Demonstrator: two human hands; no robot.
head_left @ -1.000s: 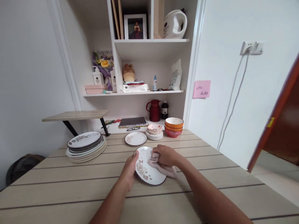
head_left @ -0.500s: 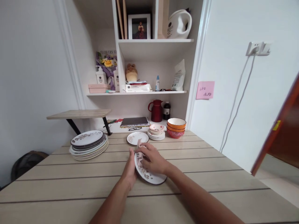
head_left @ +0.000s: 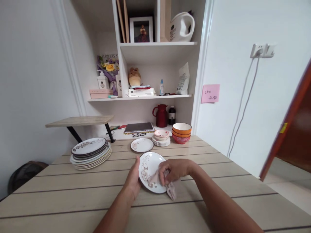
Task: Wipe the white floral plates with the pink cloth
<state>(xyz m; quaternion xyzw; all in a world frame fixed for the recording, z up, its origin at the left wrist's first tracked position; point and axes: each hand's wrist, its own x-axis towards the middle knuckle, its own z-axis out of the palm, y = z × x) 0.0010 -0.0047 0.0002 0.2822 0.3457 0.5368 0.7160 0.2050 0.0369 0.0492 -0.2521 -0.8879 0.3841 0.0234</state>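
White shelf unit (head_left: pixel 155 48) at the far side, wood-slat table (head_left: pixel 73 197) in front. Far right of table: bowl stack (head_left: pixel 181 131), orange bowls nested above a red one, top bowl white inside. Just left of it, pink dish (head_left: pixel 161 133) sits on top of the small plate stack (head_left: pixel 161 142); patterned plate (head_left: pixel 142 145) lies beside that. Far left: large plate stack (head_left: pixel 91 153), flower-print plate on top. Red jug (head_left: pixel 161 116) and dark bottle (head_left: pixel 172 115) stand at the back, contents hidden. Shelf compartments: photo frame (head_left: pixel 132 30) and white canister (head_left: pixel 179 28) up top; soft toy (head_left: pixel 134 77) and white bag (head_left: pixel 183 79) in the middle; pump bottle (head_left: pixel 103 81) and pink box (head_left: pixel 100 94) at left.

Flower plate (head_left: pixel 148 163) is near centre, between the hands, tilted a little. Left hand (head_left: pixel 133 179) grips its left rim, thumb upright along the edge. Right hand (head_left: pixel 176 170) is bunched around the cloth (head_left: pixel 171 191) over the plate's right part; one end hangs past the near right rim.

Versus half a second ago: right hand and cloth were at the plate's far left, close to the left thumb; now shifted right and nearer, exposing more of the print. Left grip about the same. Stacks unchanged.
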